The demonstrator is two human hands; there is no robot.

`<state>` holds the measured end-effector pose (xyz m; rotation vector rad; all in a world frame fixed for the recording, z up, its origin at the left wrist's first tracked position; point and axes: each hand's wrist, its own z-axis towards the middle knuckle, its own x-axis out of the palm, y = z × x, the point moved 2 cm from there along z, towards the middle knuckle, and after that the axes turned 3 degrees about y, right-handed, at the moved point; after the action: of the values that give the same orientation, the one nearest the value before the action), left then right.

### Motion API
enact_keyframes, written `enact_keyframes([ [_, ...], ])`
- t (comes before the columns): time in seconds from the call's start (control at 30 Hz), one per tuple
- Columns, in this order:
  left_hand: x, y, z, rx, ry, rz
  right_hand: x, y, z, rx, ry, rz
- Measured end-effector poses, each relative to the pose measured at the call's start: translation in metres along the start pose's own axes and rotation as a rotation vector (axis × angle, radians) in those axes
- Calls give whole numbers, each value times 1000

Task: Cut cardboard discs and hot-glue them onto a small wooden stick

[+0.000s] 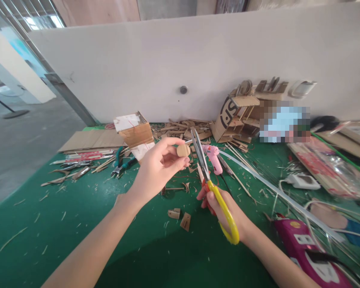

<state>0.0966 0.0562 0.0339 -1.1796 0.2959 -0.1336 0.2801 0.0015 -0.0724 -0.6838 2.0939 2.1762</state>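
Observation:
My left hand [165, 160] pinches a small rounded tan piece [183, 150] between thumb and fingertips, above the middle of the green table. A thin light tip, perhaps a stick, shows beside it; where it joins is unclear. Scissors [201, 158] are in my right hand [220, 204], blades pointing up and slightly apart, close to the right of the tan piece but not seen touching it. One handle loop is yellow; a red part shows among my fingers. Below my hands lie two small cardboard pieces [185, 221]. Behind the scissors lies a pink glue gun [214, 158].
A cardboard shelf model [234, 120] stands at the back right, near cardboard scraps [180, 130]. An open cardboard box [135, 130] and pliers [118, 166] are on the left. A magenta power strip [306, 248], white cables and thin sticks lie right. A white board [138, 68] rises behind.

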Motion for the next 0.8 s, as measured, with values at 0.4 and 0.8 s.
enact_keyframes([
  [0.4, -3, -1, -4, 272, -153, 263, 3, -4, 2, 17, -46, 133],
  [0.8, 2, 1, -1, -5, -48, 40, 2, 3, 0, -4, -5, 54],
])
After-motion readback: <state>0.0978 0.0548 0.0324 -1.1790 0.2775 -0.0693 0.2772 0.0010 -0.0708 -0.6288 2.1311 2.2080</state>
